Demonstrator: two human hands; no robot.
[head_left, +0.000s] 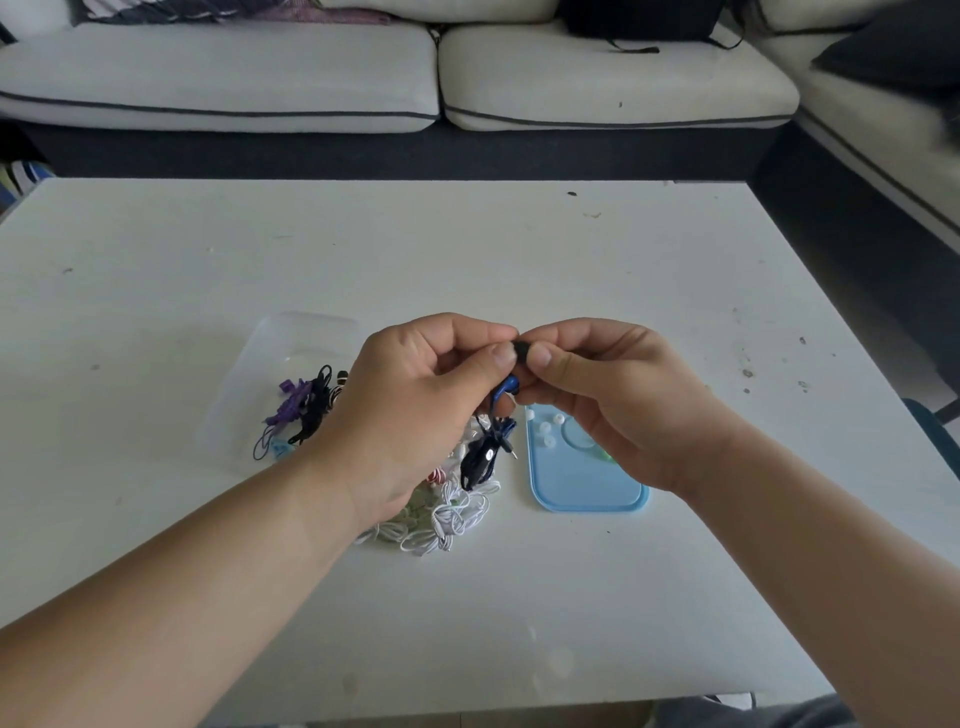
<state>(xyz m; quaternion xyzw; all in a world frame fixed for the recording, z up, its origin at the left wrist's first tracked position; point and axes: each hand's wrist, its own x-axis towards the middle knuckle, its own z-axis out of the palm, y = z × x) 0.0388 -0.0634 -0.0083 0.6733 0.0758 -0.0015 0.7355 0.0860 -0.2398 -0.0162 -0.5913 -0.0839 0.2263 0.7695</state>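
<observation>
We are holding both hands together above the middle of the table (519, 249). Our left hand (426, 400) is pinching the blue earphone (503, 391) by its stem, and our right hand (602, 400) is pinching the black ear tip (522, 352) at its top. The bundled cord (480, 460) is hanging below, over the white cables (447, 514).

We are judging the step to be working the tip on or off the nozzle; we cannot tell which. It is calling for a straight move along the nozzle and a firm hold on the stem, not the cord.

The blue lid (582, 483), carrying loose white tips (545, 430), is lying just beneath the right hand. The clear tub (306, 332) is standing to the left. The far half of the table is offering open room, and every edge is lying well apart from the work.
</observation>
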